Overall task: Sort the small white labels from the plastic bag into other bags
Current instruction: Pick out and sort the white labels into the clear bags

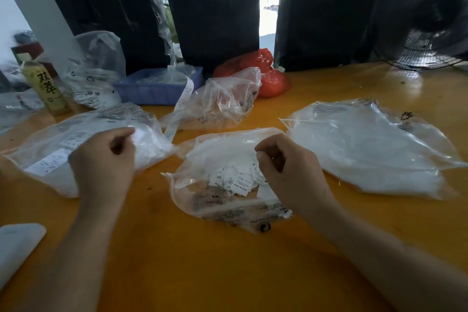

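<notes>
Two bare hands work over an orange table (202, 261), forearms entering from the lower corners of the frame. At the lower left edge lies a white flat object (17, 243), partly cut off.

Centre frame: a clear plastic bag (228, 200) lies open on the table, holding a pile of small white labels (235, 177) with printed text. The right hand (288, 172) hovers over this bag's right side, fingers curled inward with fingertips close together; whether they pinch a label cannot be determined.

Left of centre: the left hand (103, 159) rests on the left bag (83, 139), a clear bag filled with white contents and bearing printed stickers. Its fingers are curled, thumb against forefinger at the bag's plastic; a definite pinch cannot be confirmed.

Right of centre: the right bag (374, 149), also clear with white contents, lies apart from both hands.

Upper centre: a crumpled clear bag (222, 104), a strip of printed label tape (182, 101), a blue tray (157, 88) and a red bag (268, 76).

Upper left: a yellow-green bottle (45, 86) beside another clear bag (96, 71).

Top of frame: black wrapped bundles (210, 7); upper right, a black fan (425, 15).
</notes>
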Demonstrator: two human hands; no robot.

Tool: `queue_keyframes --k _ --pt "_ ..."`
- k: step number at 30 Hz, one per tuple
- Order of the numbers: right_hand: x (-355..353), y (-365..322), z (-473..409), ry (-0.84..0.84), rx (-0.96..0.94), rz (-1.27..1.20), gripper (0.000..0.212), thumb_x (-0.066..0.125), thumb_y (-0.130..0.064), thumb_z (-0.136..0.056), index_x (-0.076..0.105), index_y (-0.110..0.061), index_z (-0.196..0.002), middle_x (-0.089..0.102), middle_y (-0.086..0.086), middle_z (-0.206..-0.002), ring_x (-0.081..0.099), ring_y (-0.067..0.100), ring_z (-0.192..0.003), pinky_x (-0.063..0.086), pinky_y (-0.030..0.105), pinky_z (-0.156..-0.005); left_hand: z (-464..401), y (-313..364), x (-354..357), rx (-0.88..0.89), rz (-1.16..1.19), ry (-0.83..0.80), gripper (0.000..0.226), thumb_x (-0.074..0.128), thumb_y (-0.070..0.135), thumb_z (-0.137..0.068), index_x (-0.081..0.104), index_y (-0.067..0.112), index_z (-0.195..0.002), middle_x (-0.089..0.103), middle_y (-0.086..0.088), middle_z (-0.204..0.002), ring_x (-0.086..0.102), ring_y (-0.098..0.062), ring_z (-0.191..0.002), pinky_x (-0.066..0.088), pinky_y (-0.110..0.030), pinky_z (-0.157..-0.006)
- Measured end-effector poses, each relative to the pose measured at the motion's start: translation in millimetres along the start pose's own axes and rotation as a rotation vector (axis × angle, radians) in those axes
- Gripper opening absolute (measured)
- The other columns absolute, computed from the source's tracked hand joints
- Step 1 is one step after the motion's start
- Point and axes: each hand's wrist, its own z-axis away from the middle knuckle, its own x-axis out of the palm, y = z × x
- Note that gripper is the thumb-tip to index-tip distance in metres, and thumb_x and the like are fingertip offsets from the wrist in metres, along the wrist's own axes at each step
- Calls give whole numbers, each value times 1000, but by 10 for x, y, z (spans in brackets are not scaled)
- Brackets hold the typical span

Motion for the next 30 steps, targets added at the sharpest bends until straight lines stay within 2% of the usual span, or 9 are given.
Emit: queue_keyframes --k 3,6,10,15,17,21,24,27,30 --pt "-6 -14 1 -26 -9 27 10 61 -23 -101 63 -33 -104 62 -21 -80 60 -1 -76 47 14 -61 -115 -343 -73 -94 -151 -33 25 63 3 -100 76 1 -121 77 -24 -113 73 -42 -102 57 -50 -98" --pt "-23 -3 9 -38 -25 28 10 60 -24 -102 63 -33 -106 60 -22 -79 59 -3 -73 43 12 -59 -165 -519 -20 -135 -363 -178 29 55 10 -105 74 1 -125 74 -31 -112 64 -51 -109 51 -57 -101" --pt "-78 -8 -1 -26 -97 44 12 58 -21 -102 65 -27 -109 58 -22 -81 58 -2 -70 44 12 -60 -234 -545 56 -206 -557 -442 48 25 33 -112 67 15 -125 61 -18 -139 43 -46 -137 34 -54 -114" --pt "-275 -16 -131 75 -146 260 22 46 -34 -105 59 -22 -92 57 -16 -79 54 1 -65 42 14 -61 -209 -416 62 -203 -601 -426 56 15 40 -112 54 22 -149 33 -4 -170 5 -34 -159 12 -55 -123" --pt "-434 40 -219 139 -56 459 34 37 -35 -107 52 -18 -82 57 -6 -79 51 7 -65 46 25 -64 -158 -362 59 -185 -571 -351 53 22 41 -112 54 22 -150 31 -4 -171 4 -32 -158 14 -56 -119" --pt "-774 225 -344 63 231 827 15 49 -3 -99 61 -9 -93 57 11 -95 54 26 -88 51 39 -78 -38 -217 119 -28 -395 -159 43 39 34 -111 70 12 -130 59 -11 -150 29 -36 -148 25 -58 -112" --pt "-853 242 -339 -86 379 898 28 53 11 -85 48 -10 -68 53 8 -83 53 29 -83 47 37 -70 120 52 192 133 -285 -84 47 39 36 -103 74 7 -116 69 -16 -126 45 -41 -124 33 -51 -93" --pt "-834 278 -323 -164 414 906 32 49 14 -82 45 -12 -64 50 7 -70 49 28 -68 44 35 -61 313 345 256 272 -177 -121 43 42 32 -102 76 6 -107 73 -15 -109 52 -34 -108 25 -39 -80" --pt "-798 328 -332 -166 431 900 26 48 15 -82 48 -11 -76 46 6 -71 50 30 -74 43 36 -62 478 557 295 369 -6 -236 42 40 29 -104 77 9 -105 73 -6 -101 51 -16 -99 33 -34 -83"
